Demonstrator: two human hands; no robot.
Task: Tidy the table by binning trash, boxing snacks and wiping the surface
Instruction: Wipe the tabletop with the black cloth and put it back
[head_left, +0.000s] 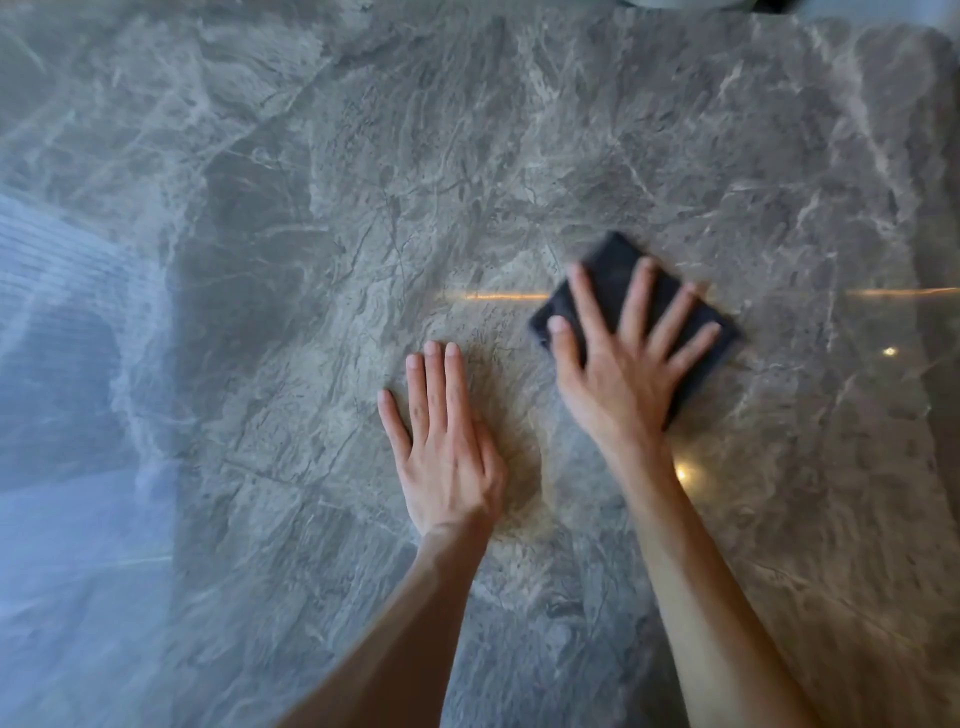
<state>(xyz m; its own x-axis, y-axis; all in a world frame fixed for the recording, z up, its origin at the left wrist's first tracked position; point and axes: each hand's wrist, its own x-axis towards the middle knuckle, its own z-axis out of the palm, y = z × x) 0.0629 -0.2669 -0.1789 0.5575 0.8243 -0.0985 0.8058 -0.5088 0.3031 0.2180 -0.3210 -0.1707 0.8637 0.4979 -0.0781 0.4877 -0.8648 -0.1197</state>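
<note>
Dark cloth (618, 270) pinned flat under our right hand (621, 364) on the grey marble surface (363, 182).

The cloth lies just right of our left hand (447, 457), not touching it. Bare marble spreads wide ahead and to the left; the far edge shows along the top (glare washes the left side). Our right hand's fingers are splayed, pressing the cloth; our left lies flat, palm down, holding nothing.

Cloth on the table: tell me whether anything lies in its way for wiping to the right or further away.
Nothing visible does. The right hand presses the dark cloth flat on the table, which is bare right of it and beyond. The left hand lies flat to its left.
</note>
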